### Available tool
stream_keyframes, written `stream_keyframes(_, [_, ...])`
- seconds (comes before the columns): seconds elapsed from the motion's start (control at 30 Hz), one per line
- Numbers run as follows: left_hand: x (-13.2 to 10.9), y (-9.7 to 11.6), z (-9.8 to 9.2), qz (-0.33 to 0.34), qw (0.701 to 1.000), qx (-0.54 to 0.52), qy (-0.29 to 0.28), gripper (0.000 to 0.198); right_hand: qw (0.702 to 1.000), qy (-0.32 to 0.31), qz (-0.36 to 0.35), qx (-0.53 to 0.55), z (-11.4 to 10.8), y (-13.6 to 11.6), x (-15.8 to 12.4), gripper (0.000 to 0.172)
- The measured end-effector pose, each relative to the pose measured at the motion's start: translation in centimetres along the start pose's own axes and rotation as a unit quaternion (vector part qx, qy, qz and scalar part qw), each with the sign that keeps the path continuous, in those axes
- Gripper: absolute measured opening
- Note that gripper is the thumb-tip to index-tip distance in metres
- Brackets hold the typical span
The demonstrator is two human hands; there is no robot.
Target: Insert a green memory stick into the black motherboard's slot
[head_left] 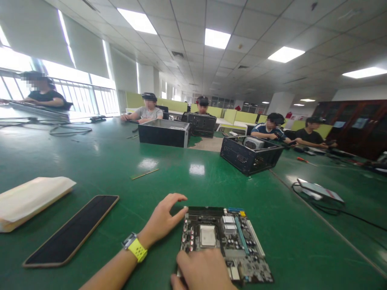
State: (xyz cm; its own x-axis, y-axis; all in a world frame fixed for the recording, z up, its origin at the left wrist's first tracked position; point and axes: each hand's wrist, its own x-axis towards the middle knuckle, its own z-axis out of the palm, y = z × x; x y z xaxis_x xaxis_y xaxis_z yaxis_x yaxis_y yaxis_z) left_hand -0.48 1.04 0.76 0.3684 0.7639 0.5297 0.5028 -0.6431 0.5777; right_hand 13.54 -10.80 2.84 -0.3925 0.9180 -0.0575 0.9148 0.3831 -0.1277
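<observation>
The board (pixel 223 251) lies flat on the green tabletop (pixel 99 169), close in front of the person; take it as the centre of the clock. On it, the square chip (pixel 207 235) sits toward 10 o'clock and a blue slot (pixel 242 235) toward 2. The left hand (pixel 161 219), with a yellow-strapped watch (pixel 139 250) at its wrist, is at the board's 10 o'clock corner. Its fingers (pixel 175 196) are released, thumb and forefinger spread apart; whether the thumb touches the corner I cannot tell. The right hand (pixel 208 266) covers part of the board's edge at 7 o'clock, palm down; its fingers are mostly hidden, so I cannot tell whether they grasp the edge or only rest there. A black pad (pixel 72 229) lies at 9 o'clock, with a paper packet (pixel 36 199) beyond it. A thin stick (pixel 145 174) lies between 10 and 11. Farther off, a dark case (pixel 163 135) stands at 11, and an open one holding a power supply (pixel 253 143) between 12 and 1. A flat device (pixel 322 191) with a cable is at 2.
</observation>
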Motion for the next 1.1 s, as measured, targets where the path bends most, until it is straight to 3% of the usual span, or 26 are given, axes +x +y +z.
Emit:
stream_keyframes(0.1, [-0.1,-0.2,0.1,0.001,1.000,0.005,-0.003,0.020,1.000,0.017,0.001,0.013,0.1,1.2,0.6,0.023])
stream_keyframes(0.17, [-0.2,-0.3,0.1,0.002,1.000,0.010,-0.004,0.020,0.998,0.054,0.035,0.009,-0.3,3.3,1.2,0.022])
stream_keyframes(0.23, [-0.2,-0.3,0.0,0.002,1.000,0.016,-0.005,0.019,0.989,0.096,0.115,-0.010,-0.9,6.3,1.9,0.022])
stream_keyframes(0.33, [-0.2,-0.1,0.0,0.005,1.000,0.016,-0.012,0.019,0.957,0.109,0.263,-0.049,-1.8,11.7,2.9,0.025])
stream_keyframes(0.47, [-0.2,0.2,0.0,0.007,1.000,0.011,-0.027,0.019,0.936,0.109,0.330,-0.047,-2.5,16.2,3.2,0.027])
stream_keyframes(0.57, [-0.1,0.2,0.1,0.007,0.999,0.008,-0.033,0.018,0.942,0.103,0.317,-0.042,-2.5,15.7,2.7,0.026])
stream_keyframes(0.67, [-0.1,0.1,0.3,0.012,0.999,0.006,-0.040,0.019,0.958,0.093,0.272,-0.011,-2.2,12.6,1.9,0.022])
stream_keyframes(0.77, [-0.2,0.1,0.4,0.017,0.998,0.006,-0.062,0.029,0.982,0.051,0.143,0.117,-1.7,8.7,0.9,0.018])
stream_keyframes(0.87, [-0.4,0.1,0.4,0.014,0.994,0.009,-0.106,0.050,0.952,-0.046,-0.016,0.304,-1.7,6.6,0.4,0.027])
stream_keyframes(0.93, [-0.4,0.2,0.2,0.000,0.990,0.013,-0.138,0.059,0.940,0.010,-0.026,0.340,-2.1,7.2,0.7,0.030])
stream_keyframes(1.03, [-0.4,0.4,0.1,-0.022,0.986,0.015,-0.164,0.065,0.942,0.209,0.038,0.261,-2.3,10.3,2.2,0.027])
stream_keyframes(1.1, [-0.4,0.4,0.0,-0.032,0.986,0.013,-0.165,0.068,0.943,0.253,0.049,0.210,-1.7,12.7,3.4,0.030])
